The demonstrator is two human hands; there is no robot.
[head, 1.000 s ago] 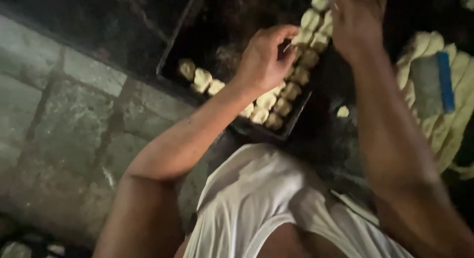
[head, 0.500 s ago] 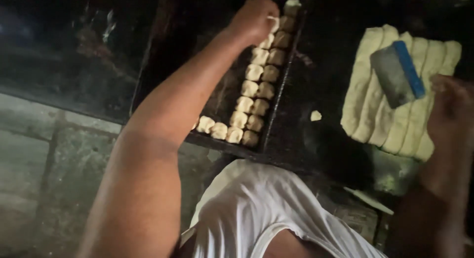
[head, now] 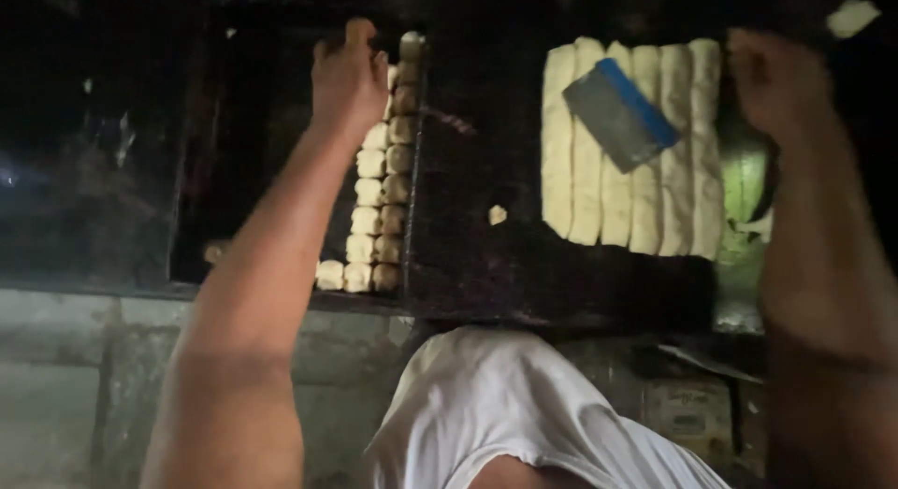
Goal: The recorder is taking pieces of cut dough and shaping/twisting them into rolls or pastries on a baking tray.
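Note:
My left hand reaches over a dark baking tray, its fingers curled down on the far end of two rows of small pale dough pieces. Whether it grips a piece is hidden. My right hand hovers at the right, fingers closed, beside several long dough strips laid side by side on the dark worktop. A metal scraper with a blue handle lies across the strips.
One loose dough bit lies between tray and strips. A green object sits right of the strips. My white shirt fills the bottom centre. A stone ledge runs below the tray at left.
The view swung so the tray and strips now face me squarely. My left hand stayed at the far end of the dough rows. My right hand moved from the tray side to beside the strips.

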